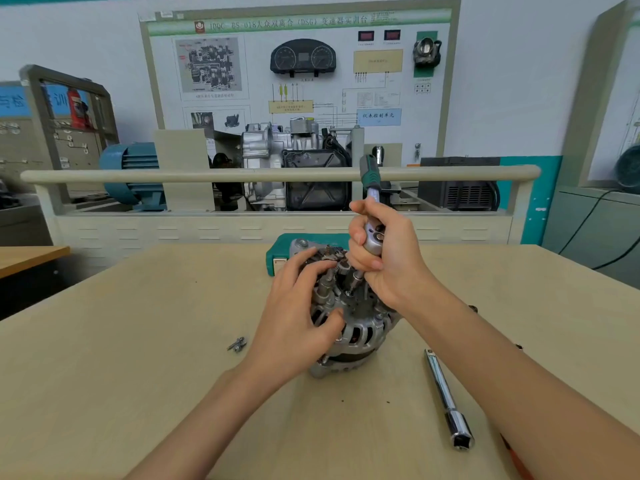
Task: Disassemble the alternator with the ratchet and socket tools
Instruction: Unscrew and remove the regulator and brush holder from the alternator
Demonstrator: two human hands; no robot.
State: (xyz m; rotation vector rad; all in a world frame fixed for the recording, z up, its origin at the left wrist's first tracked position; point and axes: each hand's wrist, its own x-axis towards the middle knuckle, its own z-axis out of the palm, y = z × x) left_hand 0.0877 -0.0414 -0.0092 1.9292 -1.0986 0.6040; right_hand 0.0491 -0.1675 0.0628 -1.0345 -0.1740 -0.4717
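Cast-metal alternator (349,327) upright mid-table (138,393), my ratchet (372,216) and socket (354,281) on a top fastener.
Right hand (384,258) curled round the ratchet head; left hand (298,313) fingers clamped over the housing. Looks heavy, rigid, tippy: I'd brace the ribbed body, keep off the exposed rear parts. Loose bolt (237,344) left, extension bar (448,400) right. Backboard (298,26) header partly readable: "DSG". No brand legible on tools.
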